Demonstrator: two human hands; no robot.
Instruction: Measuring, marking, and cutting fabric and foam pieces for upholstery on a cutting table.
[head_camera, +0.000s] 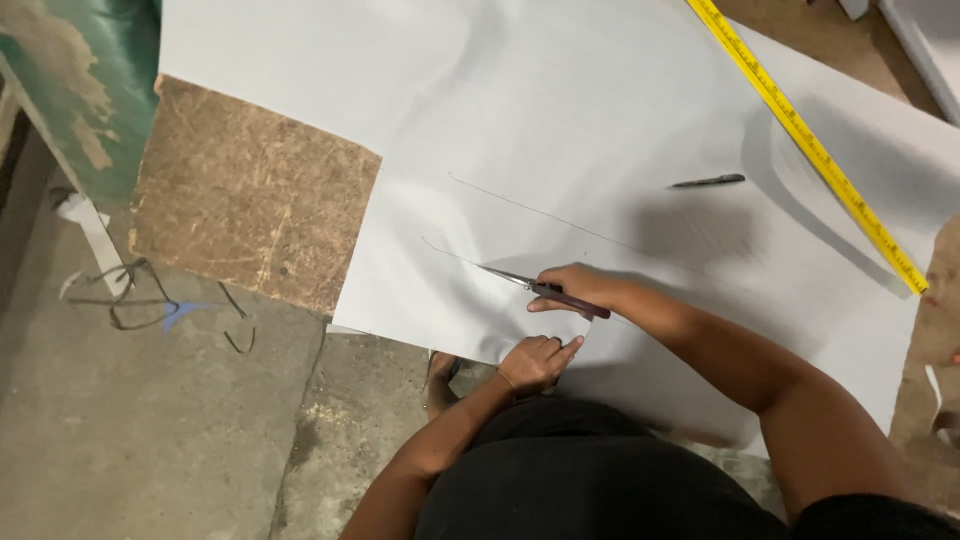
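Right hand (572, 287): fingers clamped on scissors (545, 291), blades seemingly in the sheet (560, 130).
Left hand (535, 360): fingers together, pinching sheet edge.

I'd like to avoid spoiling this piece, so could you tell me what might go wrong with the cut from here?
The scissors in the right hand could drift off the pencil line on the sheet. The left hand holds the sheet close to the blades and may be nicked. The sheet overhangs the board, so it might sag and tear.
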